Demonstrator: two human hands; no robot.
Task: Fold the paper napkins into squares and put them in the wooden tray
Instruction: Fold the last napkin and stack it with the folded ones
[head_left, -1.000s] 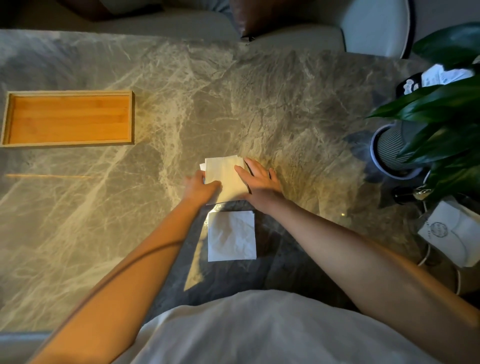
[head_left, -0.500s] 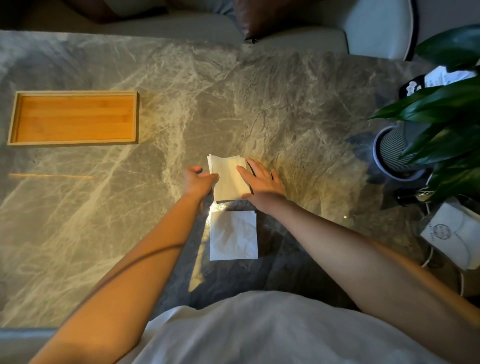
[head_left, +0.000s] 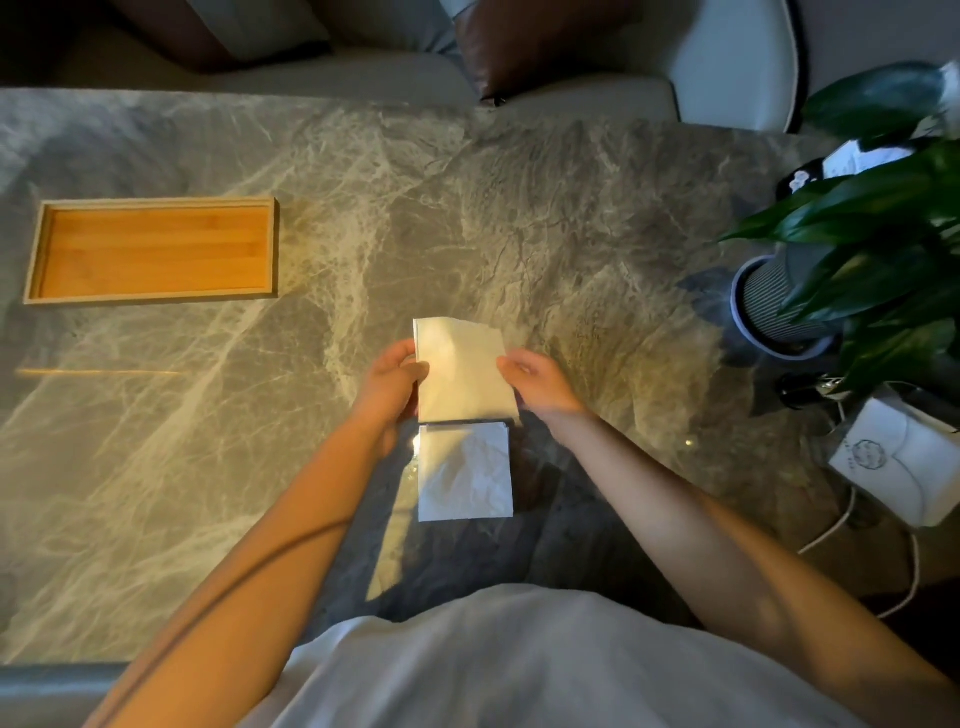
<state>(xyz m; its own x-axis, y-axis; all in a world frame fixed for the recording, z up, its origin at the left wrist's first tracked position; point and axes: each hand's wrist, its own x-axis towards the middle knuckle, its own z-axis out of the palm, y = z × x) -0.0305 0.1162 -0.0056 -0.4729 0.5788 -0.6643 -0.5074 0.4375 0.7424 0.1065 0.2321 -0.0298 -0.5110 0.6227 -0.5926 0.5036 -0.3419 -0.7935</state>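
— Folding is judged to be the step in hand. A paper napkin is gripped at its left edge by the left hand and at its right edge by the right hand; the hands are kept apart, one on each side.

— And the rest?

— A second napkin is left flat on the marble table, just below the first. The wooden tray is seen well apart, far left, holding nothing. A squared fold, then a carry left, is called for.
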